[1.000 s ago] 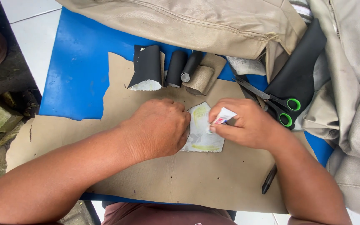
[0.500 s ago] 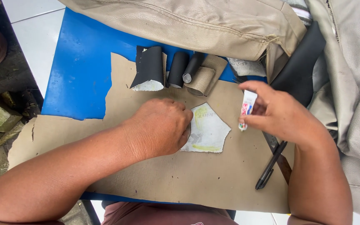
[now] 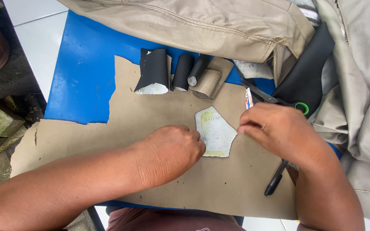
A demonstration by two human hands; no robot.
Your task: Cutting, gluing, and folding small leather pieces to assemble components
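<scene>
Hands at centre of the frame, over a tan leather sheet [image 3: 150, 115] spread on a blue table [image 3: 86, 64]. The left hand [image 3: 174, 149], fingers curled narrow, presses on the left edge of a small whitish patch [image 3: 215, 132] lying flat on the sheet at centre; a yellowish smear edges the patch. The right hand [image 3: 279, 130], right of centre, is pinched shut on a small glue tube [image 3: 249, 98], white with red and blue print, which stands up from the fingertips just beside the patch's upper right corner.

Upper centre: a curled black piece with a white underside [image 3: 154, 75], two black rolls [image 3: 189, 72] and a tan roll [image 3: 210, 79], side by side where sheet meets table. Scissors with green-ringed black handles [image 3: 279, 100] lie just above the right hand, partly hidden by it. A black pen [image 3: 275, 179] lies on the sheet at lower right, its upper end under the right wrist.

Top and right of the frame: a beige leather jacket [image 3: 202, 25], folded and bunched, with a black strip [image 3: 309, 68] lying against it. Upper left: white floor tiles [image 3: 35, 38]; left edge: dark stone and mossy blocks [image 3: 1, 115].
</scene>
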